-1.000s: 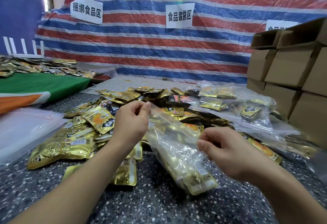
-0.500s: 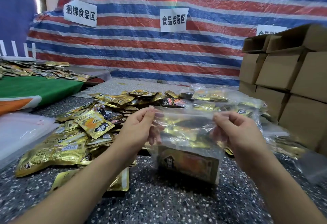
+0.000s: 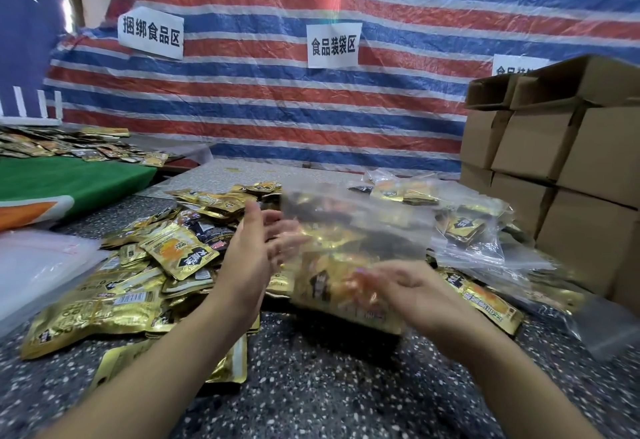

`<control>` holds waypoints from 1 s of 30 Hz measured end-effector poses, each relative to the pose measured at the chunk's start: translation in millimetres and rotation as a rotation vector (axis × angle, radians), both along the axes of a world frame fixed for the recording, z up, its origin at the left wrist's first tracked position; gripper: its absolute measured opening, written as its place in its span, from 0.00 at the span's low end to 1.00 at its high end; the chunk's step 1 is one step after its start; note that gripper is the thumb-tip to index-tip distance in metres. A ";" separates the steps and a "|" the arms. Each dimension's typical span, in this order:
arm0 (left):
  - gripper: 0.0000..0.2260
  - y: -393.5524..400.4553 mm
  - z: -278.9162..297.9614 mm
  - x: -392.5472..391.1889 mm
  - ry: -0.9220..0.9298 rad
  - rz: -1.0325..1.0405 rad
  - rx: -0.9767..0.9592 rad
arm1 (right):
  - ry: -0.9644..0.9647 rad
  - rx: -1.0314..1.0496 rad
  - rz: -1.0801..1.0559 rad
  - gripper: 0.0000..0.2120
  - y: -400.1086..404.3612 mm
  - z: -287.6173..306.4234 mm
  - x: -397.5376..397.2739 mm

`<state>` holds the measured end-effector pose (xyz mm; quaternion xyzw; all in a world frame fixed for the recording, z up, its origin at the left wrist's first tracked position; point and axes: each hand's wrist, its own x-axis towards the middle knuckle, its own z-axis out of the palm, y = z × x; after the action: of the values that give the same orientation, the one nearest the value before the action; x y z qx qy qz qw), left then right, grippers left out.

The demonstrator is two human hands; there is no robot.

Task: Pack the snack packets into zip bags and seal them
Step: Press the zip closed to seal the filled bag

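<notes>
A clear zip bag (image 3: 356, 258) filled with gold snack packets sits blurred between two bare hands above the speckled table (image 3: 311, 386). How many packets are inside cannot be counted; at least one with a dark logo shows through the lower front. The left hand (image 3: 249, 258) is at the bag's left edge with its fingers straight and slightly spread, thumb up, the palm facing the bag; whether it touches the plastic is unclear because of blur. The right hand (image 3: 401, 289) is at the bag's lower right, fingers extended toward it and smeared by motion, so I cannot tell if they pinch the bag or only brush it.

To the left lies one loose heap of snack packets (image 3: 138, 272), far too many to count, gold with orange and black prints. Behind and to the right lies a pile of filled bags (image 3: 467, 230), at least three, overlapping one another. At the far left edge lies one stack of empty clear bags (image 3: 38, 265).

On the right stand cardboard boxes (image 3: 554, 161), about eight visible, stacked in three tiers. Three white paper signs hang on the striped tarp (image 3: 277, 109); the third is partly hidden by the boxes. A green cloth (image 3: 69, 179) covers a second table holding more scattered packets.
</notes>
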<state>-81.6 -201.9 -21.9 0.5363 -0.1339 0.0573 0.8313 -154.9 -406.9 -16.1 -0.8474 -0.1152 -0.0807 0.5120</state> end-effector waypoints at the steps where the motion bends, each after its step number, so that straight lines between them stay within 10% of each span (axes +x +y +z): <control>1: 0.30 0.2 -0.7 1.0 -0.014 0.020 0.025 | 0.013 0.140 -0.067 0.12 -3.4 0.3 3.8; 6: 0.31 -0.1 -8.1 4.4 -0.001 0.098 0.166 | 0.302 0.883 -0.209 0.14 -16.7 13.4 42.0; 12: 0.23 -4.5 -12.9 2.4 0.020 0.084 0.227 | 0.049 1.447 -0.091 0.17 -41.4 89.6 113.0; 19: 0.19 -8.1 -16.0 2.9 0.017 0.027 0.287 | 0.291 1.132 -0.441 0.22 -64.1 63.1 152.1; 30: 0.14 -7.2 -19.1 2.6 0.010 0.048 0.387 | 0.188 0.864 -0.298 0.11 -44.4 59.6 123.1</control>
<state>-79.0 -209.1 -40.9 0.6895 -0.1254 0.0473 0.7118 -31.8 -451.3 43.4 -0.5676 0.0988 -0.1166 0.8090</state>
